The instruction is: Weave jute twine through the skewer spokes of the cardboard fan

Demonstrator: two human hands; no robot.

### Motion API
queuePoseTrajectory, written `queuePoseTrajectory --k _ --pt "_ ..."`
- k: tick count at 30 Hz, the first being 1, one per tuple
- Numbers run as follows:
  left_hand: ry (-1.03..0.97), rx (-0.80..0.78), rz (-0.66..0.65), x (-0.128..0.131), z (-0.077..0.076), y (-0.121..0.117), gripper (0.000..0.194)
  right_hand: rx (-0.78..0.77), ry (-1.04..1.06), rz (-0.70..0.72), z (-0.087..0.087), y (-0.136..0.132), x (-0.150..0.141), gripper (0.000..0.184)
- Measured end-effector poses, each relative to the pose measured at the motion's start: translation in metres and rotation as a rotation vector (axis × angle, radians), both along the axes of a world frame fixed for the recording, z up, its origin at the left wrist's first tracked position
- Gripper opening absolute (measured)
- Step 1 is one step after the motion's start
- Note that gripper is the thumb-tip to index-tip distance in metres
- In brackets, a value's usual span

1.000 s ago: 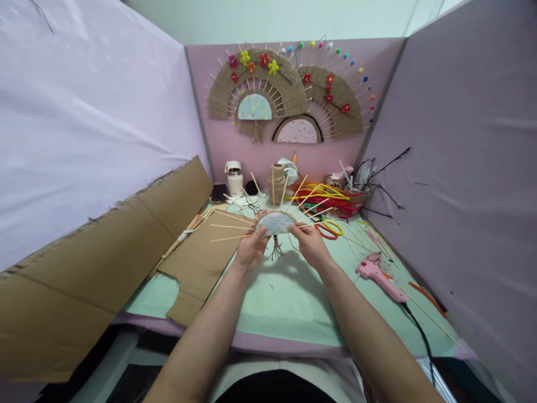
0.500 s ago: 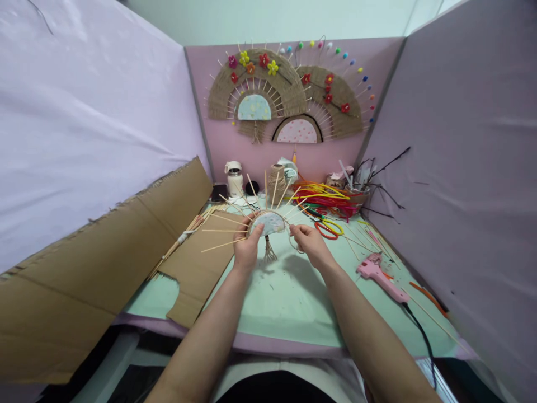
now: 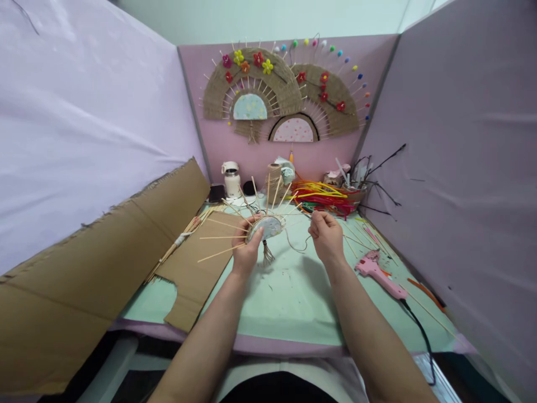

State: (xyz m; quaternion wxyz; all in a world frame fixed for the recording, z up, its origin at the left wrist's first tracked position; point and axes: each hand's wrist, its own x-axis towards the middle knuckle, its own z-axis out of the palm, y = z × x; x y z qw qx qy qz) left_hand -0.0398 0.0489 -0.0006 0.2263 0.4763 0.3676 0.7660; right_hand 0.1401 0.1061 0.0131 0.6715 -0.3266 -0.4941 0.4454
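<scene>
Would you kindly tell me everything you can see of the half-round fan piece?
The half-round fan piece has a pale bluish face. Thin, wooden-looking sticks fan out from its curved side; a stringy tassel hangs below. The left hand holds it tilted above the table, thumb on its face. Twine stretches from it to the right hand.

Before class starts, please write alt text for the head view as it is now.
A person's left hand holds a half-round piece with thin sticks fanning out, while the right hand pinches a cord running from it. A pink glue gun lies at right on the pale green table; two decorated fans hang on the panel behind.
</scene>
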Motion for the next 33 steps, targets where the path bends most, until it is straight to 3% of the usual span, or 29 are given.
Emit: queuePoseTrajectory --k 4,8,12,16,20,24,29,33 --pt "0.06 -0.027 -0.057 0.002 0.0 -0.004 0.024 0.036 0.211 0.083 0.012 -0.003 0.008 0.031" --pt "0.142 -0.007 -0.1 0.007 0.0 -0.009 0.023 0.03 0.21 0.092 0.016 -0.004 0.01 0.03" --pt "0.216 0.02 -0.11 0.011 -0.001 -0.01 0.023 0.039 0.146 -0.024 0.015 -0.006 0.008 0.031" --pt "0.314 0.034 -0.147 0.013 -0.004 -0.01 0.025 0.151 0.092 -0.155 0.017 -0.01 0.009 0.026" --pt "0.272 -0.011 -0.205 0.016 -0.004 -0.011 0.026 0.233 -0.04 -0.266 0.023 -0.012 0.013 0.024" --pt "0.168 -0.085 -0.265 0.019 -0.002 -0.013 0.022 0.213 -0.124 -0.359 0.026 -0.006 0.017 0.028" --pt "0.236 -0.068 -0.282 0.02 -0.004 -0.014 0.028 0.14 -0.178 -0.368 0.02 0.001 0.02 0.029" --pt "0.28 -0.023 -0.224 0.018 -0.006 -0.013 0.027 0.103 -0.255 -0.421 0.016 -0.001 0.02 0.026"
